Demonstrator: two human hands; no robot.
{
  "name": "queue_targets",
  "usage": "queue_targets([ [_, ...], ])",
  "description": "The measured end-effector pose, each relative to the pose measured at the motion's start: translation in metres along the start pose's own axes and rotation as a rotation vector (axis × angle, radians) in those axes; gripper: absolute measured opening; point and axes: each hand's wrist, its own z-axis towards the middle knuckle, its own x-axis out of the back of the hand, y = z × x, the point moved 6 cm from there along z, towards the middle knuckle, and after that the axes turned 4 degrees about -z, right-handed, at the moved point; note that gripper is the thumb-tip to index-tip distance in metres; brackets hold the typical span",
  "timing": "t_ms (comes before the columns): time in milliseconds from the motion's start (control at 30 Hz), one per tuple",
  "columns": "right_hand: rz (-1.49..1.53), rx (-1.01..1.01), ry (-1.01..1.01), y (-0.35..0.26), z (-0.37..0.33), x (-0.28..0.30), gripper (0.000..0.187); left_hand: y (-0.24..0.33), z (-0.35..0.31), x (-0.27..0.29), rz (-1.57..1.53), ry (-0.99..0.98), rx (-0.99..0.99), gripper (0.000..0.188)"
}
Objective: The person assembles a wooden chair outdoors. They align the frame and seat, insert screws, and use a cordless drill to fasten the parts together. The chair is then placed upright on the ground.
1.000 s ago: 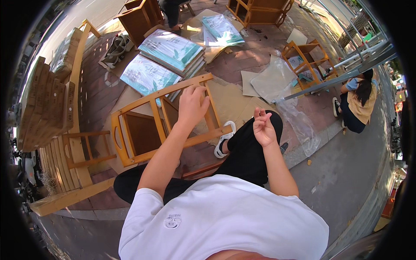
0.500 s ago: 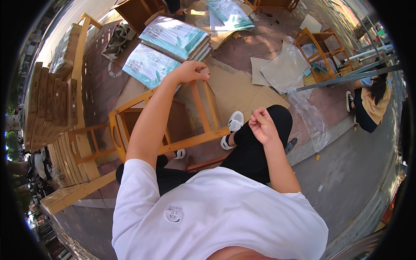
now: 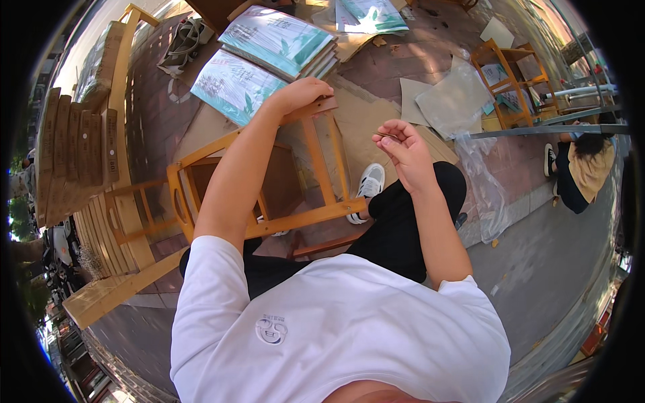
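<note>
An orange-brown wooden chair (image 3: 316,213) lies on its side in front of my legs. My left hand (image 3: 300,96) is wrapped over the rail at the far end of its frame, fingers curled down around the wood. Off to the right, above my knee, my right hand (image 3: 408,156) is raised with fingertips pinched together. Between them sits a small, thin, dark piece (image 3: 388,136), too small to name; it does not touch the chair. A dark brown panel (image 3: 282,178) shows through the chair's frame.
Beyond the chair lie stacked plastic-wrapped packages (image 3: 279,40) on flattened cardboard. Flat cartons (image 3: 74,148) stand at the left beside a long wooden beam (image 3: 121,101). Clear plastic sheeting (image 3: 480,181) and another wooden chair (image 3: 514,80) are at the right, near a crouching person (image 3: 584,168).
My right hand has risen away from my knee, and the small piece in its fingertips now shows. My left hand has shifted slightly right and far along the chair's end rail.
</note>
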Motion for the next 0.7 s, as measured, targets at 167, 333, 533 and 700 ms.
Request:
queue_targets([
  [167, -0.279, 0.133, -0.099, 0.003, 0.039, -0.031, 0.019, 0.000, 0.002, 0.003, -0.013, 0.042, -0.061, 0.025],
  [333, -0.301, 0.068, -0.058, 0.014, 0.068, -0.047, 0.015, -0.015, 0.005, 0.009, -0.008, -0.049, -0.076, 0.026],
  [533, -0.685, 0.216, -0.096, 0.007, 0.102, -0.056, 0.014, -0.035, 0.003, 0.013, -0.094, -0.298, -0.136, 0.035],
  [700, -1.024, 0.549, -0.077, -0.020, 0.106, -0.080, 0.011, -0.041, 0.005, 0.016, -0.108, -0.302, -0.150, 0.036],
])
